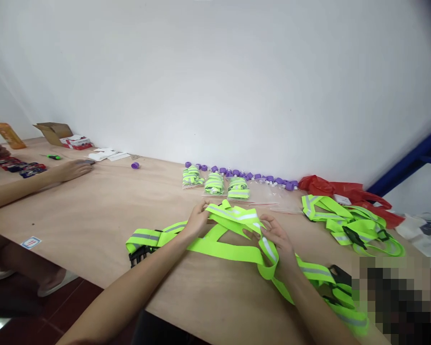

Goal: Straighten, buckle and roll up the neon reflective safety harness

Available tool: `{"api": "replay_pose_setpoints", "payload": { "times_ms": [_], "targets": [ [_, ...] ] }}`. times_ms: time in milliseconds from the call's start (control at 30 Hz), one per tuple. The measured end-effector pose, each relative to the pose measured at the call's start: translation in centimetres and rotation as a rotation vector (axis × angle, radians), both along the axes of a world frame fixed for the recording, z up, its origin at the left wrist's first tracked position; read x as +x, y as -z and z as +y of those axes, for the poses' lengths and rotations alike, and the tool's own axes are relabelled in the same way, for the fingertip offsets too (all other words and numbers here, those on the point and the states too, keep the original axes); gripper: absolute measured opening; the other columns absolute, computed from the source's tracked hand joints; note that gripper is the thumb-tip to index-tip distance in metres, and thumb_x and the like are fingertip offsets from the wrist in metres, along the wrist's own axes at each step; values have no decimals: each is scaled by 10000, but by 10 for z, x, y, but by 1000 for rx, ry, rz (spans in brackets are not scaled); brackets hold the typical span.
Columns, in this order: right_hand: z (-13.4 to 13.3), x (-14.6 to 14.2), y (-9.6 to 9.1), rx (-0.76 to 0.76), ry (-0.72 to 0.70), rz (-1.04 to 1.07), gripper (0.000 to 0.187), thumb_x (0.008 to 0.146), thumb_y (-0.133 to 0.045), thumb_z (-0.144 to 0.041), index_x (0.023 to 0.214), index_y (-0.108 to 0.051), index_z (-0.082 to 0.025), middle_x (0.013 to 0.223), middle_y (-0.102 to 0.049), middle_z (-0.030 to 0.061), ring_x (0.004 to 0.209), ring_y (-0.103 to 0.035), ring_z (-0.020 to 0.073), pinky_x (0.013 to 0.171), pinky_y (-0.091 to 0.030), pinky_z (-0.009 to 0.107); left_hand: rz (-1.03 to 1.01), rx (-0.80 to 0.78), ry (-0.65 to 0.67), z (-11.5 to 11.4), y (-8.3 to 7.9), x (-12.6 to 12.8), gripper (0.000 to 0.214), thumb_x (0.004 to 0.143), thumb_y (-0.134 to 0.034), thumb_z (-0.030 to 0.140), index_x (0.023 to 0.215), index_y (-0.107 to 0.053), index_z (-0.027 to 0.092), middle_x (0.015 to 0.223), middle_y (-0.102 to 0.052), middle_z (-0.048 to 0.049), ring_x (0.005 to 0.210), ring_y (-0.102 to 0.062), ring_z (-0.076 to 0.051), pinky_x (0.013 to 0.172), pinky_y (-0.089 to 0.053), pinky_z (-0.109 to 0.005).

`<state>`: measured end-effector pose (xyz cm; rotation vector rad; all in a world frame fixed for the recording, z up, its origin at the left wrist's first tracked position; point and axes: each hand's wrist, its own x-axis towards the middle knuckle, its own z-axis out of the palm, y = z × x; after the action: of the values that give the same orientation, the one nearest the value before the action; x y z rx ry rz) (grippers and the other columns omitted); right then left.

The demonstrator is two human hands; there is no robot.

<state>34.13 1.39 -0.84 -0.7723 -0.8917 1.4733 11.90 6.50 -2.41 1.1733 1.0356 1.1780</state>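
Three clear plastic packets of folded neon-yellow webbing (pixel 214 183), one plastic bottle of orange drink (pixel 9 134), one open brown cardboard box (pixel 53 133), one green-handled tool (pixel 53 157); neon-yellow reflective strap harnesses (pixel 224 251) (they overlap) and round purple plastic caps (pixel 236 172) defy exact counting.

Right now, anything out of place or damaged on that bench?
One stray: a lone purple cap sits well left of the row of purple caps along the wall, so it looks separated from them. No spill or damage stands out.
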Motion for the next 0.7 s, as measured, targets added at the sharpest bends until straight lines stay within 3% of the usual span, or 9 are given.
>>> {"api": "replay_pose_setpoints", "payload": {
  "times_ms": [100,200,333,433,567,633,700],
  "targets": [
    [2,8,1,8,45,50,287,705,-759,-252,921,-578,-304,652,-594,-54,647,-626,189,871,-564,462,-119,-117,-37,6,-4,-5,270,826,-581,439,989,-570,224,965,-712,-68,885,-703,-230,726,-589,-335],
    [7,16,2,27,104,36,259,703,-742,-257,902,-581,-294,579,-529,-61,602,-581,179,843,-572,463,-192,-224,-3,8,-8,-10,402,874,-491,546,977,-633,185,951,-736,-122,837,-723,-253,693,-607,-366],
    [10,23,3,-30,148,35,287,668,-759,-255,890,-577,-277,557,-534,-54,562,-559,166,661,-567,378,-244,-303,35,9,-12,-16,595,896,-406,702,906,-656,163,751,-724,-108,476,-625,-171,462,-537,-281],
    [10,23,5,-77,125,4,292,696,-752,-277,931,-579,-276,503,-485,-69,465,-488,136,480,-460,276,-272,-320,57,6,-15,-19,635,912,-356,733,987,-649,176,713,-710,-77,349,-532,-126,354,-449,-236],
    [12,22,9,-62,149,5,309,672,-769,-290,913,-576,-265,521,-479,-82,374,-359,76,373,-280,202,-333,-315,155,1,-22,-23,773,868,-312,830,1139,-617,173,938,-736,-155,595,-725,-251,448,-551,-307],
    [13,22,8,-18,179,-27,296,680,-770,-305,901,-580,-258,524,-474,-86,362,-338,62,370,-269,199,-368,-284,197,-1,-27,-23,839,828,-315,878,1158,-613,167,1038,-724,-191,734,-753,-308,549,-597,-373],
    [12,21,5,12,208,-88,280,687,-773,-320,884,-587,-250,540,-498,-76,365,-358,63,374,-282,207,-370,-245,198,-2,-31,-22,871,793,-332,910,1093,-636,152,998,-729,-196,777,-746,-316,665,-610,-422]
  ]
}}
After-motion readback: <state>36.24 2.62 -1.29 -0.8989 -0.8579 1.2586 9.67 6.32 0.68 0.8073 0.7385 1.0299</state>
